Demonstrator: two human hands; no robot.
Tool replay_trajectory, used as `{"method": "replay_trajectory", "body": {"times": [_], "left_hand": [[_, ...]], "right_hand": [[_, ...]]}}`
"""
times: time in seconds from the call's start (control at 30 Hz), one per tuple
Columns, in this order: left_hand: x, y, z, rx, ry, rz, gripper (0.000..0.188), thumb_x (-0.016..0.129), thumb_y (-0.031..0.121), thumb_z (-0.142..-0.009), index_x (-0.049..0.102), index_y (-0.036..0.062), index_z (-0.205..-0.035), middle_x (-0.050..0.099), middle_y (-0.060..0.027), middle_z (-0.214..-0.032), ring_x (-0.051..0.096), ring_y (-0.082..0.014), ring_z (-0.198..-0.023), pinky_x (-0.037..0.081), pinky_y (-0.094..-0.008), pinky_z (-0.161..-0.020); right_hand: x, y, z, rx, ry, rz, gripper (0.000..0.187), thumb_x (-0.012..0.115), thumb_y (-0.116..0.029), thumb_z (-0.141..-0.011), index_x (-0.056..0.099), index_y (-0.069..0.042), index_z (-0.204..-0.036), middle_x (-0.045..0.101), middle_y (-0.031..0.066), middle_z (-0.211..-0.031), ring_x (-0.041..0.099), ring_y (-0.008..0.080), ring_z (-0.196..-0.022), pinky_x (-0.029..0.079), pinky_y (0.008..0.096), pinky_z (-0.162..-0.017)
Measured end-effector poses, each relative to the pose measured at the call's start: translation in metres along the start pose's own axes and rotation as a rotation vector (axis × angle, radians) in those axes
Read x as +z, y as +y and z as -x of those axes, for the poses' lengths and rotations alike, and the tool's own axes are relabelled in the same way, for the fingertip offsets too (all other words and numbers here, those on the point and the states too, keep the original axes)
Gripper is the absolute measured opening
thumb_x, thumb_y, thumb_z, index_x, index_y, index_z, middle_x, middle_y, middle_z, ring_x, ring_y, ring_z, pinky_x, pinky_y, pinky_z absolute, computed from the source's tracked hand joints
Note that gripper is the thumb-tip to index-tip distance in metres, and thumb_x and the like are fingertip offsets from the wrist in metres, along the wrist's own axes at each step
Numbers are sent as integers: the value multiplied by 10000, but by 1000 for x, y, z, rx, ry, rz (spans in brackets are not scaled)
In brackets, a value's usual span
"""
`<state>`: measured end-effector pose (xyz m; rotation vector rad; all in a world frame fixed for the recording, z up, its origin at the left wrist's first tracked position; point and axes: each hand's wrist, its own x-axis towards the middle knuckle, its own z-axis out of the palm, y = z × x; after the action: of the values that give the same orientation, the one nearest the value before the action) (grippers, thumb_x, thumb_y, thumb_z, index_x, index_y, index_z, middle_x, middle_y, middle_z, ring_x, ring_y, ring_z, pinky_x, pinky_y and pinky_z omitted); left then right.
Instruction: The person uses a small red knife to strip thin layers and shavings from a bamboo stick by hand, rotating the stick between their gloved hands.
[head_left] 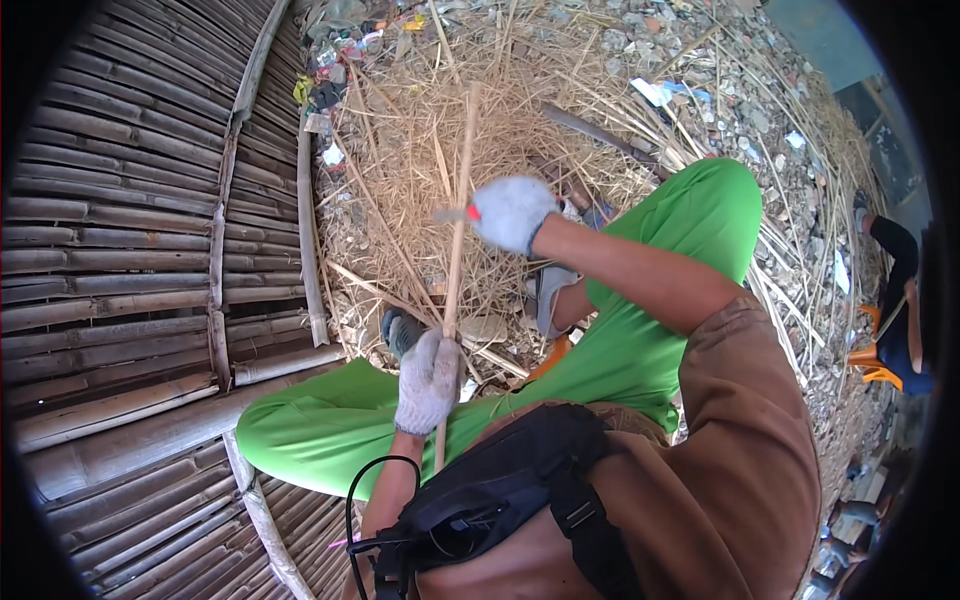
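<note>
Both my hands wear whitish work gloves. My left hand point(428, 382) is closed around the lower part of a long pale bamboo strip point(463, 185), which runs upward and away from my lap. My right hand point(513, 213) grips a knife point(452, 215) farther up the strip. A bit of red shows at the knife's grip, and its short blurred blade lies across the strip. Most of the handle is hidden in the glove. The strip's lower end passes under my left hand and over my green-clad leg point(340, 425).
A bamboo slat wall point(130, 240) stands on the left. Straw-like shavings point(520, 110) and litter cover the ground ahead, with a dark stick point(600, 133) among them. At the far right another person point(895, 250) is near an orange stool point(876, 362). A black bag point(510, 475) rests against my waist.
</note>
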<state>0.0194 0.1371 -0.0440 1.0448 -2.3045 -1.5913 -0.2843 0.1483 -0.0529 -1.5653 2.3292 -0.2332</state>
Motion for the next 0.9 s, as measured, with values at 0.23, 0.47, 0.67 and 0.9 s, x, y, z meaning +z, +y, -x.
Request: {"method": "replay_trajectory", "body": {"times": [0.23, 0.47, 0.67, 0.9], "left_hand": [[2, -13, 7, 111, 23, -75, 330, 546, 304, -1122, 659, -2, -1171, 630, -85, -671, 640, -221, -600, 496, -397, -570], [0, -1, 4, -63, 1, 33, 363, 537, 324, -1129, 655, -11, -1204, 635, -62, -646, 636, -164, -523, 507, -332, -521], [-8, -3, 6, 3, 11, 18, 354, 533, 319, -1122, 668, -7, -1160, 647, -77, -654, 645, -187, -524, 513, -360, -527], [1, 0, 18, 62, -70, 43, 351, 572, 328, -1100, 672, -8, -1091, 633, -86, -700, 595, -161, -506, 484, -345, -480]], "right_hand": [[-37, 42, -32, 116, 108, 5, 407, 588, -397, -995, 828, -69, -991, 807, 199, -991, 798, 379, -906, 636, 537, -797], [8, 5, 5, -64, -13, 36, 307, 638, -339, -947, 825, -96, -938, 804, 182, -943, 803, 362, -899, 641, 525, -793], [-24, 27, -28, 94, 55, -12, 368, 620, -379, -976, 834, -82, -1009, 809, 190, -995, 800, 384, -938, 634, 540, -812], [-67, 196, -88, 603, 281, -31, 477, 546, -408, -1019, 799, -77, -1251, 766, 206, -1306, 758, 388, -1170, 597, 504, -1005]]}}
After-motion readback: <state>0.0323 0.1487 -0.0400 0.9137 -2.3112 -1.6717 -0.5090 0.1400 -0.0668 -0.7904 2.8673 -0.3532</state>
